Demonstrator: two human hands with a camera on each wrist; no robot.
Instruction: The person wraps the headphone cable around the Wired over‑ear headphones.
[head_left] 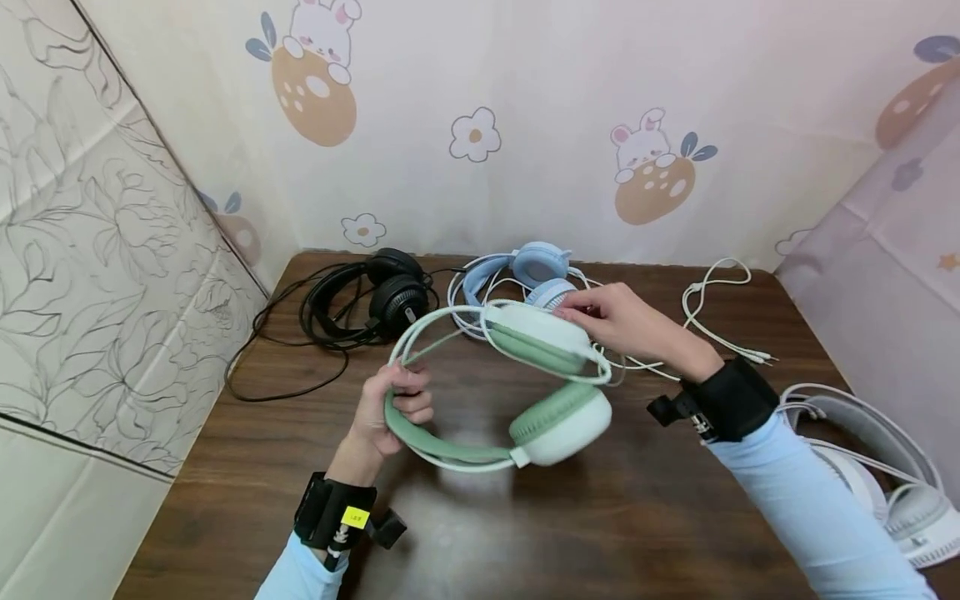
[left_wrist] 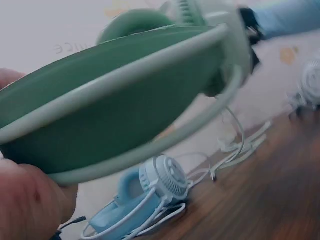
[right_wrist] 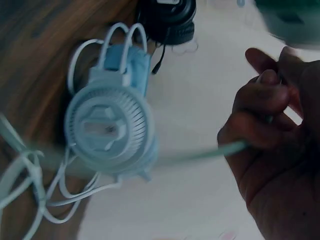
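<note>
White-and-green headphones (head_left: 573, 425) are held above the brown table, their ear cups toward the right. My left hand (head_left: 393, 400) grips the headband (head_left: 465, 454) at its curve, thumb and fingers around it. Close by the upper ear cup (head_left: 543, 329) is my right hand (head_left: 622, 321). In the right wrist view its curled fingers hold a thin pale green cable (right_wrist: 205, 154), which runs off to the left, blurred. Behind the upper cup, partly hidden, lie light blue headphones (head_left: 540, 262) with a white cable.
Black headphones (head_left: 397, 304) lie at the back left, their cable looping over the table (head_left: 247, 500). A white cable (head_left: 693, 308) lies at the back right. White headphones (head_left: 915, 508) sit at the right edge, partly behind my right sleeve. A patterned curtain (head_left: 555, 167) hangs behind.
</note>
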